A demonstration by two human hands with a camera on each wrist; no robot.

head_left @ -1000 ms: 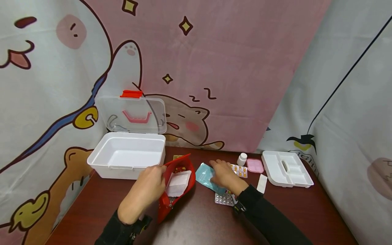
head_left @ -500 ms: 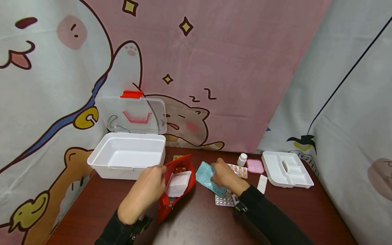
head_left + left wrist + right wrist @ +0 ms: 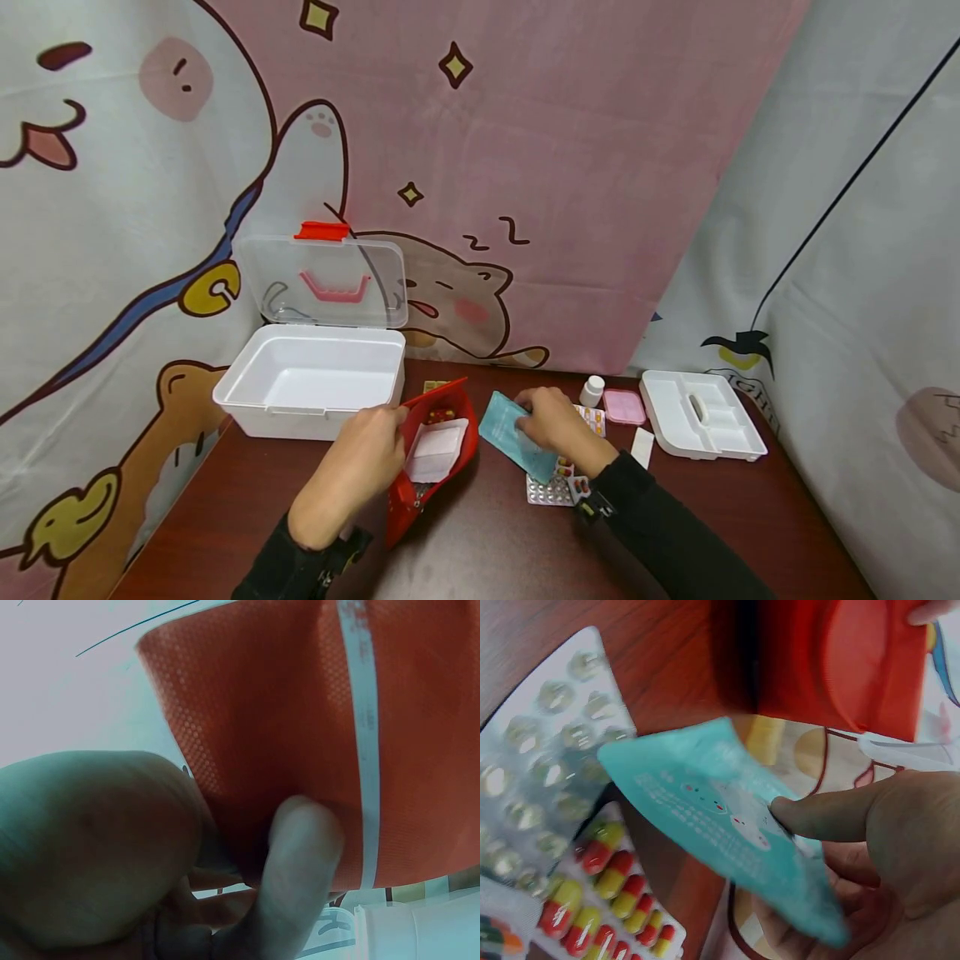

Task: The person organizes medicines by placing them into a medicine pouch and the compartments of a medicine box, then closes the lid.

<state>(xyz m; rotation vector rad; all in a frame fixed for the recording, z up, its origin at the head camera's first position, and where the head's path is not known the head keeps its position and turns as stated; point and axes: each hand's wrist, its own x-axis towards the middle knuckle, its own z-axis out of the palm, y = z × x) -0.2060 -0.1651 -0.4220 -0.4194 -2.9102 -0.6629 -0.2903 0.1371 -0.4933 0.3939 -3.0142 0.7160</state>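
My left hand (image 3: 367, 450) grips the left edge of a red zip pouch (image 3: 474, 433) that gapes toward me. Inside it show a white folded packet (image 3: 437, 450) and a few small red and yellow items. In the left wrist view the thumb presses the red fabric (image 3: 262, 735), which carries a pale strip. With thumb above and fingers below, my right hand (image 3: 558, 425) pinches a flat teal packet (image 3: 705, 799) with printed marks. Under and beside it lie a clear-bubbled blister pack (image 3: 551, 761) and a blister pack of red and yellow capsules (image 3: 619, 889).
An open white box (image 3: 300, 421) with a clear raised lid (image 3: 322, 279) stands at the back left. Toward the right are a white bottle (image 3: 592, 391), a pink case (image 3: 625, 407), a small white strip (image 3: 642, 448) and a white compartment tray (image 3: 738, 446).
The right fingers have closed on the teal packet, and its near side has come up off the blister packs, uncovering more capsules. The left hand and pouch stay put.
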